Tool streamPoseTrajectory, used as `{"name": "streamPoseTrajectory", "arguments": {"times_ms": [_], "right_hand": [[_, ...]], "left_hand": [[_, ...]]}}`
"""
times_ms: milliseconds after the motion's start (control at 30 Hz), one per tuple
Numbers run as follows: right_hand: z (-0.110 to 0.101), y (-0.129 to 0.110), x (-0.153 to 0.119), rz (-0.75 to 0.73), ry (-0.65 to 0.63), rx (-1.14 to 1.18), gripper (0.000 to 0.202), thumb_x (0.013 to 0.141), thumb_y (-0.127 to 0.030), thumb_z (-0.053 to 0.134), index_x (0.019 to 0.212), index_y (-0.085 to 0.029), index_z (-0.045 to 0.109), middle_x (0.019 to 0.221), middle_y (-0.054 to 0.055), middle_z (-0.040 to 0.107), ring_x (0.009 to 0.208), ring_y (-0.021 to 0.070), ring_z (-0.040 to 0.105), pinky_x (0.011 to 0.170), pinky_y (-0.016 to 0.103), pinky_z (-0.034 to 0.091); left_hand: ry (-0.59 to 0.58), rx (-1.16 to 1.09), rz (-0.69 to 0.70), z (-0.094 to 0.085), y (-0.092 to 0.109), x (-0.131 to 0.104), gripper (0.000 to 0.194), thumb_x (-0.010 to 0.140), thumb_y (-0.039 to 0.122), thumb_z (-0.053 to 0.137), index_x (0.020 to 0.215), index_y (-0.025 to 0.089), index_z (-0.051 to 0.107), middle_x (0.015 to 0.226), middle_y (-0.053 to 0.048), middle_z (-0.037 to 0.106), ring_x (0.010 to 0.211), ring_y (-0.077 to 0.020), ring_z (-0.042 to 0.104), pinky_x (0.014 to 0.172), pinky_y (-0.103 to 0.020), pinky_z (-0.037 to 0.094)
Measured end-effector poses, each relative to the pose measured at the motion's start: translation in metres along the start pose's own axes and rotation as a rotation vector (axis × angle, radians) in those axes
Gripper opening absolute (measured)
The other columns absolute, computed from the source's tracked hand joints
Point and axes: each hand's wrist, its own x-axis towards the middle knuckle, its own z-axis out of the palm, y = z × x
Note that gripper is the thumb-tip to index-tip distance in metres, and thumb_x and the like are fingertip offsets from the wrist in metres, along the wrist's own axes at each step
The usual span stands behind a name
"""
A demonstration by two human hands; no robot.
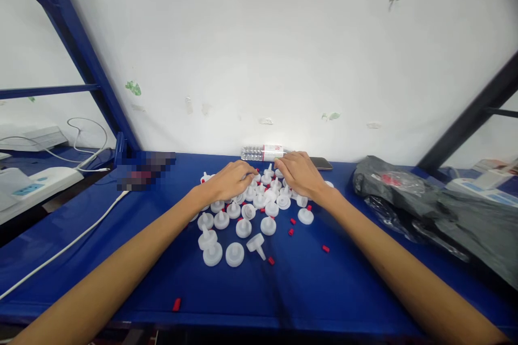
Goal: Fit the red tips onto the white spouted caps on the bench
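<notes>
Several white plastic nozzle caps (235,254) lie in a heap on the blue table (307,285), with small red plugs (325,249) scattered among and around them. My left hand (229,180) rests palm down on the far left of the heap, fingers curled over the caps. On the heap's far right lies my right hand (300,173), its fingertips among the caps. What either hand holds is hidden under the fingers. One cap (256,244) lies tipped on its side near the front.
A clear water bottle (262,152) lies against the white wall, beside a phone (321,163). Black plastic bags (424,210) sit at the right. A white cable (68,245) and power strip (28,188) are at the left. One red plug (177,304) lies near the front edge.
</notes>
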Motion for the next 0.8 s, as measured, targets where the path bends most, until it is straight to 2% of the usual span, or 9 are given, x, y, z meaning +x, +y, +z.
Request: {"name": "streamPoseTrajectory", "arguments": {"times_ms": [300,433,600,800], "right_hand": [[0.0,-0.003,0.0,-0.025,-0.021,-0.043,0.053,0.113,-0.035,0.025,0.086,-0.018,0.068,0.09,0.009,0.074,0.091,0.0236,0.063,0.094,0.038,0.034],[0.0,-0.003,0.0,-0.024,-0.025,-0.047,0.053,0.113,-0.034,0.026,0.086,-0.018,0.068,0.09,0.009,0.074,0.09,0.0233,0.063,0.094,0.038,0.034],[-0.001,-0.004,0.0,-0.028,-0.034,-0.045,0.052,0.113,-0.034,0.026,0.086,-0.018,0.068,0.089,0.008,0.074,0.09,0.0234,0.063,0.094,0.038,0.034],[-0.002,-0.003,-0.001,-0.023,-0.032,-0.038,0.052,0.113,-0.034,0.026,0.086,-0.018,0.068,0.088,0.009,0.073,0.088,0.0237,0.062,0.093,0.039,0.035]], "left_hand": [[0.011,0.014,-0.023,-0.008,0.002,0.001,0.042,0.101,0.026,0.038,0.129,0.022,0.069,0.138,-0.007,0.069,0.133,-0.027,0.058,0.115,-0.046,0.043],[-0.032,0.011,-0.015,-0.003,0.0,0.001,0.043,0.102,0.03,0.036,0.131,0.022,0.068,0.145,-0.006,0.065,0.138,-0.026,0.055,0.118,-0.044,0.041],[-0.056,0.01,-0.025,0.002,-0.002,-0.001,0.044,0.101,0.03,0.037,0.134,0.021,0.065,0.144,-0.007,0.065,0.138,-0.0256,0.055,0.118,-0.044,0.041],[-0.01,0.029,-0.055,-0.011,0.002,0.001,0.048,0.103,0.032,0.03,0.137,0.02,0.062,0.149,-0.009,0.061,0.141,-0.0261,0.052,0.12,-0.044,0.039]]}}
